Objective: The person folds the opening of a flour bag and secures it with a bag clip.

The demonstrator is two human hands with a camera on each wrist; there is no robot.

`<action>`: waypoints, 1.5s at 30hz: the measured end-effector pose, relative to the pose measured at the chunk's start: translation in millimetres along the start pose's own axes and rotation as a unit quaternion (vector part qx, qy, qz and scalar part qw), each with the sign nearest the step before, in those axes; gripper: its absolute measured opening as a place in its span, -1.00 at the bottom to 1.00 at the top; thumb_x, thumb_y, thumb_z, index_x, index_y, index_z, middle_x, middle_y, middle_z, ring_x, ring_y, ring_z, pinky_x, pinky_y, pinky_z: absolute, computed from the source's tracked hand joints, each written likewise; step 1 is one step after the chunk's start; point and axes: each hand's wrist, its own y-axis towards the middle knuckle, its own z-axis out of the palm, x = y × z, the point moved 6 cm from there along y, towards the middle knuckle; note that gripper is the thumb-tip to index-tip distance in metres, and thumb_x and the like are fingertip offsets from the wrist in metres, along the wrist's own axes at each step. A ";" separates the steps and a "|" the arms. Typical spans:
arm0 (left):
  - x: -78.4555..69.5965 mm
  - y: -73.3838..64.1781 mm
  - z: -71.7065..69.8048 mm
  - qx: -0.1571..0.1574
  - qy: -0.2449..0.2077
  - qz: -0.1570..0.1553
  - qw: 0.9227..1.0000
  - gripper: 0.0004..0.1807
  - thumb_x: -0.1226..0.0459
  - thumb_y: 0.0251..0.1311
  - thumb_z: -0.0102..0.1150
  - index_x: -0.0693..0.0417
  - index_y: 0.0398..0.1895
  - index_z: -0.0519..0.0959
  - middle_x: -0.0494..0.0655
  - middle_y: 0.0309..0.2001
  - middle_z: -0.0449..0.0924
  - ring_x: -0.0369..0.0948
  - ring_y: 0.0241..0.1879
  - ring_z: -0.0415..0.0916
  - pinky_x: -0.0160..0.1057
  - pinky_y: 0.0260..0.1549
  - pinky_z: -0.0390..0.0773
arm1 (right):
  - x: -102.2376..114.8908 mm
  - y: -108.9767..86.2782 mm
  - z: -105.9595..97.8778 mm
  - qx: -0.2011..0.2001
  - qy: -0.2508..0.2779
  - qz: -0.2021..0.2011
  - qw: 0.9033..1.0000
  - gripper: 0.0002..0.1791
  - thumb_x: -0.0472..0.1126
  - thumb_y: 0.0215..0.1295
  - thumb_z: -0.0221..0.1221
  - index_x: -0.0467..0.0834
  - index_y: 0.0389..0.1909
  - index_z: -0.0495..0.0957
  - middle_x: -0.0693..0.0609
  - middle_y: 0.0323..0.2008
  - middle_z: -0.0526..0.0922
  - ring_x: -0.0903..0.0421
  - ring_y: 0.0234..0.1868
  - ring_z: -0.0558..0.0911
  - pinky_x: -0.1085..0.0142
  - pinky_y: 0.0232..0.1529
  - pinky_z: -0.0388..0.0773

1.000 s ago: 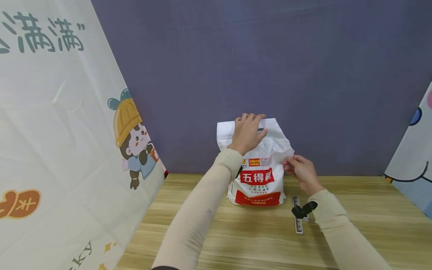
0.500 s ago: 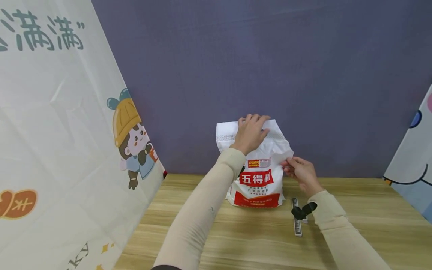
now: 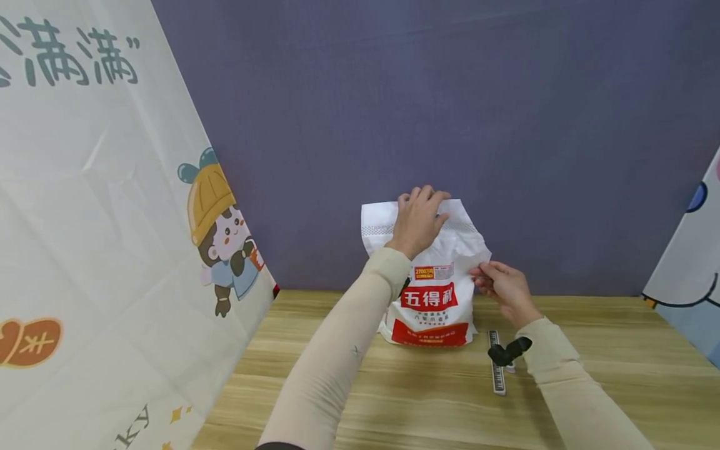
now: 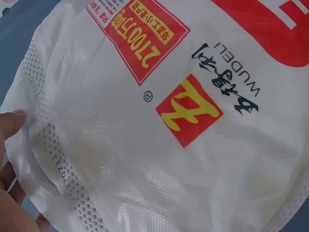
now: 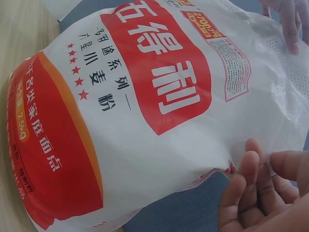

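Observation:
A white flour bag with red printed panels stands upright on the wooden table, its upper part creased. My left hand holds the bag's top edge, with the fingers going over it. In the left wrist view, the thumb lies on the front beside the slot-shaped handle hole. At the bag's right side, my right hand pinches the bag's edge between thumb and forefinger; its other fingers are loosely bent in the right wrist view.
Near the right wrist, a narrow strip with black markings lies on the wooden table. A dark blue cloth hangs behind the bag. Printed white sheets stand on the left and right.
My left hand has shifted slightly to the right along the bag's top, covering the handle hole in the head view. The right hand keeps its pinch, and the bag stays in place.

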 end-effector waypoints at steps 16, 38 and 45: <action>2.8 0.4 -9.3 -0.029 0.006 0.004 1.000 -0.81 0.04 0.35 0.03 -0.32 -0.05 0.57 -0.36 -0.10 0.57 -0.30 -0.03 0.41 -0.09 0.16 0.25 | -3.5 -4.3 0.5 -0.024 0.065 0.022 0.997 -0.70 -0.10 0.39 0.11 -0.11 0.06 0.43 0.22 -0.37 0.73 0.29 -0.36 0.67 0.37 -0.16 0.65; 3.7 0.1 -12.9 -0.049 0.017 0.012 0.999 -0.82 0.06 0.38 0.00 -0.33 -0.13 0.62 -0.40 -0.19 0.60 -0.33 -0.08 0.44 -0.11 0.17 0.27 | -2.8 -4.6 -2.4 -0.073 0.029 -0.021 0.997 -0.71 -0.14 0.38 0.12 -0.21 0.01 0.45 0.20 -0.39 0.72 0.28 -0.41 0.69 0.38 -0.31 0.65; 4.1 -0.5 -15.2 -0.047 0.029 0.019 0.998 -0.83 0.09 0.37 0.02 -0.33 -0.13 0.62 -0.40 -0.16 0.62 -0.33 -0.06 0.45 -0.09 0.19 0.26 | -1.2 -4.6 -3.3 -0.111 -0.072 -0.047 0.990 -0.71 -0.07 0.39 0.09 -0.19 -0.04 0.47 0.18 -0.40 0.68 0.26 -0.42 0.67 0.36 -0.33 0.65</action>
